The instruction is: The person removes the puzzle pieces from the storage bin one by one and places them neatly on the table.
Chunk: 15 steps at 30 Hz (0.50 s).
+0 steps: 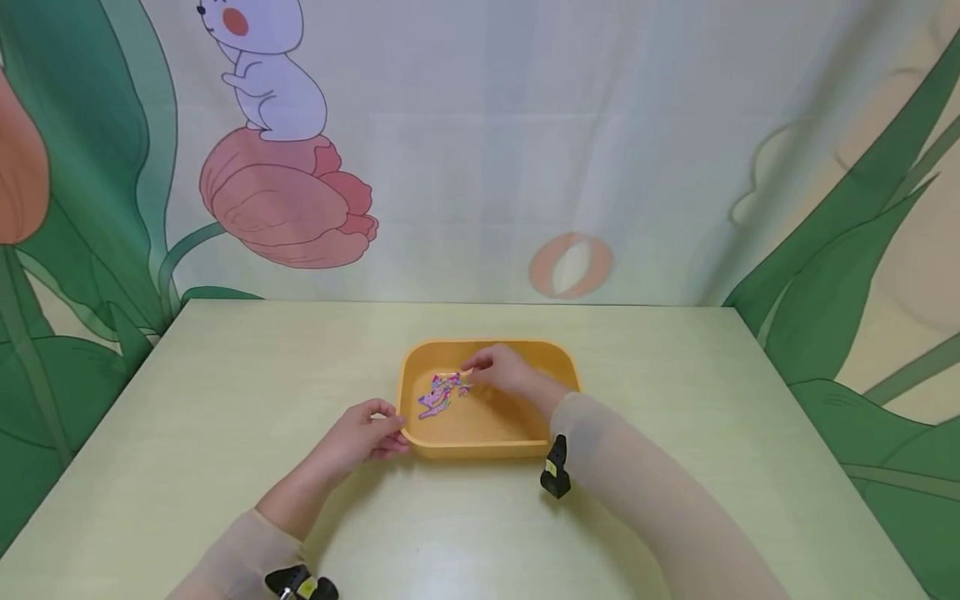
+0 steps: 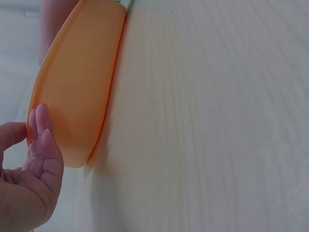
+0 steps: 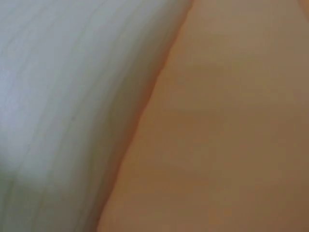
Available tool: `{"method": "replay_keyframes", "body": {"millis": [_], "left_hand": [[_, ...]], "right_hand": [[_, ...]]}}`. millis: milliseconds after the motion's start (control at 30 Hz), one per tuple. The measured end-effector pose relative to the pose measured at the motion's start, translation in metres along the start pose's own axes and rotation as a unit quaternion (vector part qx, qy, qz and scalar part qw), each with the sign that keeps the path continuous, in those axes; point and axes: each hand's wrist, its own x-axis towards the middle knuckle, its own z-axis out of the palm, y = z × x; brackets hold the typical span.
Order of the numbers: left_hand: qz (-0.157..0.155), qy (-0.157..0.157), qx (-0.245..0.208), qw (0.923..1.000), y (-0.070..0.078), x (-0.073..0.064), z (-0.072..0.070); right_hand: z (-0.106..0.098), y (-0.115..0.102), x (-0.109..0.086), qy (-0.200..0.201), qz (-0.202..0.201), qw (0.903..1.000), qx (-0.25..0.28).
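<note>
My left hand (image 1: 367, 435) pinches the near left corner of a shallow yellow tray (image 1: 480, 451), thumb on one side of the rim and fingers on the other. In the left wrist view, the left hand (image 2: 36, 169) grips the orange-looking wall of the tray (image 2: 79, 82). Inside the tray, on its left side, lies a cluster of small pink, purple and blue patterned pieces (image 1: 436, 401). My right hand (image 1: 504, 369) reaches over the tray, its fingertips at the right end of the cluster. Whether it pinches a piece I cannot tell. The right wrist view shows only the tray wall (image 3: 217, 125) up close.
The tray stands on a pale wood-grain table (image 1: 285, 358). Behind the table's far edge hangs a printed curtain (image 1: 465, 167) with a white animal and flowers. Black wrist cameras (image 1: 556, 468) sit on both sleeves, the right one close to the tray's near right corner.
</note>
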Motion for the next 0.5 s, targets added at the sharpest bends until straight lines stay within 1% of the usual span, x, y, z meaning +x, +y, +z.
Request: {"method": "replay_keyframes", "body": {"millis": [133,233,367,500], "left_hand": [[0.004,0.000,0.000,1.0000,0.000,-0.001,0.000],[0.006,-0.001,-0.002,1.0000,-0.001,0.000,0.001],[0.008,-0.001,-0.005,1.0000,-0.003,0.000,0.000],[0.010,-0.003,-0.007,0.9999,-0.004,0.000,0.000]], "right_hand": [[-0.006,0.009,-0.002,0.027,0.016,0.9990,-0.032],[-0.008,0.017,-0.006,0.039,0.034,0.9972,-0.054],[-0.009,0.026,-0.009,0.050,0.050,0.9956,-0.061],[-0.008,0.027,-0.008,0.054,0.048,0.9954,-0.062]]}}
